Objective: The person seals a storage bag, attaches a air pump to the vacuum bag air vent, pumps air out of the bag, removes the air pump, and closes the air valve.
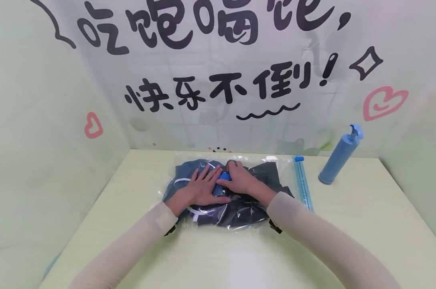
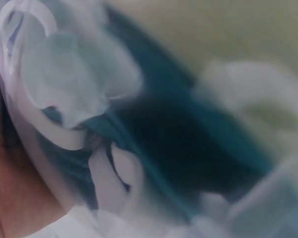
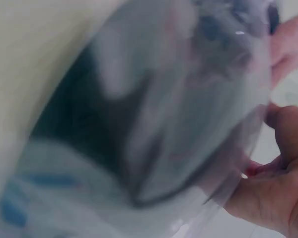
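A clear plastic storage bag (image 1: 285, 170) filled with folded clothes lies flat near the table's back edge. Blue-grey fabric (image 1: 189, 167) with white bands shows at its left, dark fabric (image 1: 236, 212) at its front and right. My left hand (image 1: 202, 190) rests on the bag's left half, fingers straight and spread. With curled fingers and thumb, my right hand (image 1: 241, 179) grips a round blue valve cap (image 1: 225, 176) at the bag's middle. Clear film over fabric fills both wrist views, blurred, with a hand at the edge of each.
Along the bag's right edge runs a blue zip strip (image 1: 304, 184) with a darker blue slider (image 1: 299, 159) at its far end. A blue hand pump (image 1: 338, 158) stands upright on the table (image 1: 369, 224) farther right. Printed white curtains (image 1: 218, 128) enclose the back and sides.
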Available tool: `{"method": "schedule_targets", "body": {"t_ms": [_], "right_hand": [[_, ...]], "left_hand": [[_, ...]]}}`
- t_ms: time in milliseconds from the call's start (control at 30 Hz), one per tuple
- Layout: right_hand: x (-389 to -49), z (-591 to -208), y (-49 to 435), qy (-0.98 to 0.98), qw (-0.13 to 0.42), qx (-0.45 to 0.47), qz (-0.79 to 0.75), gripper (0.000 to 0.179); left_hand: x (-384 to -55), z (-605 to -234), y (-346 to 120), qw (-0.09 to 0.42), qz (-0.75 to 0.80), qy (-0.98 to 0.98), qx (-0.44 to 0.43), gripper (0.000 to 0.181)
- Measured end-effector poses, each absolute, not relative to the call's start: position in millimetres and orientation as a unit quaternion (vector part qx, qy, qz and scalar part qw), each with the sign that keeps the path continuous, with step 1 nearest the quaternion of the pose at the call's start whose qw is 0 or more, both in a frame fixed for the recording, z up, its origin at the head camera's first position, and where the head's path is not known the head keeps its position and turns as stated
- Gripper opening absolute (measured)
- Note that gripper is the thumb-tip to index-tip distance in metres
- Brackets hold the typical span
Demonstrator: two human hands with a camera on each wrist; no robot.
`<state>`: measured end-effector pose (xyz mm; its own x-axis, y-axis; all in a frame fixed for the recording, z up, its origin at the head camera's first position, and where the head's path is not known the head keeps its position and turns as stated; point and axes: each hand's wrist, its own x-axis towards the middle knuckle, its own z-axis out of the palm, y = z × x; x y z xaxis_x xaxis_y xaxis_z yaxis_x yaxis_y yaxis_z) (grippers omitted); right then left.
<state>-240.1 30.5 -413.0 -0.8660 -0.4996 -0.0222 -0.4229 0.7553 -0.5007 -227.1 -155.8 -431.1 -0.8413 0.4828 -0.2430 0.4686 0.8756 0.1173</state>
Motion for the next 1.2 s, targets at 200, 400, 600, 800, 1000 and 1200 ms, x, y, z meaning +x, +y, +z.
{"method": "schedule_targets", "body": {"t_ms": [200,400,600,800,1000,1200], "right_hand": [[-242.5,-413.2,23.7,0.945,0.054,-0.278,-0.161,0.041],[-244.1,-405.7,28.8,0.926,0.104,-0.315,-0.182,0.031],[-243.1,-401.3,29.2,0.924,0.121,-0.266,-0.247,0.042],[-238.8,-406.0,23.3,0.944,0.083,-0.251,-0.196,0.052],[-239.1,-406.5,23.2,0.938,0.072,-0.296,-0.163,0.04],[-241.9,-403.5,30.3,0.919,0.088,-0.339,-0.182,0.039]], "left_hand": [[-226.0,-429.3,-156.9,0.131,0.024,0.96,0.248,0.109],[-224.9,-428.5,-156.4,0.121,0.034,0.96,0.248,0.107],[-225.3,-428.9,-156.5,0.128,0.034,0.96,0.246,0.108],[-226.3,-430.1,-155.4,0.133,0.025,0.96,0.245,0.108],[-225.0,-429.9,-155.0,0.128,0.029,0.961,0.244,0.108],[-224.6,-430.1,-155.9,0.124,0.046,0.96,0.245,0.107]]}}
